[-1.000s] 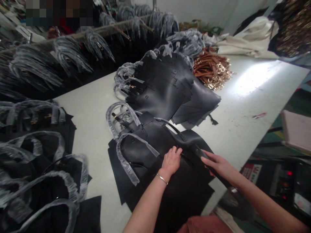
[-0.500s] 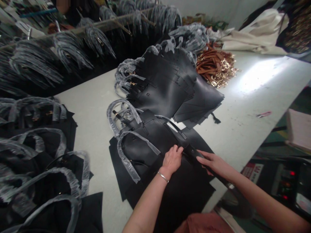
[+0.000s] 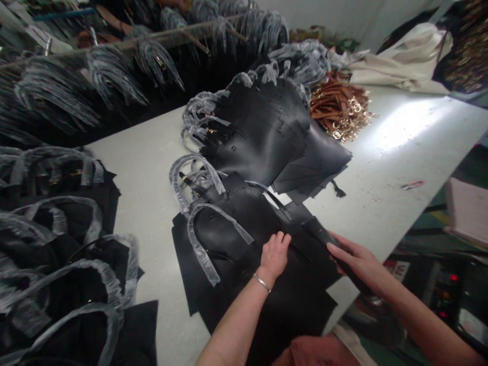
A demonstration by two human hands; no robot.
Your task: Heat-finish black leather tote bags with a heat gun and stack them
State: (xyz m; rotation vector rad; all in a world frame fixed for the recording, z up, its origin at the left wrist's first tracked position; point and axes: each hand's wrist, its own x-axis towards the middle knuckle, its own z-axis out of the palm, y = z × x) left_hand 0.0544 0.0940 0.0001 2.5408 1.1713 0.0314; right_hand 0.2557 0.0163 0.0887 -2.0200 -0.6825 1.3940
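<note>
Left fingers (image 3: 282, 239) are spread and slightly bent, palm down, gripping nothing. The left hand (image 3: 275, 252) presses flat on the black bag panel (image 3: 236, 229), close to its right side. There is a thin bracelet (image 3: 262, 283) on that wrist. Right fingertips (image 3: 333, 247) stretch along a black strap (image 3: 322, 234) that runs from the panel's right side toward the table edge. The right hand (image 3: 356, 262) lies over it with the thumb hidden, so I cannot tell whether it pinches the strap or only rests on it. The panel lies on top of a short stack of similar pieces at the near edge of the pale table (image 3: 152, 152), and its film-wrapped handle (image 3: 202, 244) loops out to the left. My reading of progress is that this top piece is already down flat on its stack, with the strap side not yet settled. Just behind sits a larger fanned stack (image 3: 259, 132) of the same black panels, and beyond that a heap of brown straps with gold buckles (image 3: 337, 109). More black pieces with wrapped handles are piled at far left (image 3: 57, 229) and hang from a rack (image 3: 114, 71). I cannot tell from here which heaps are finished and which are waiting.
</note>
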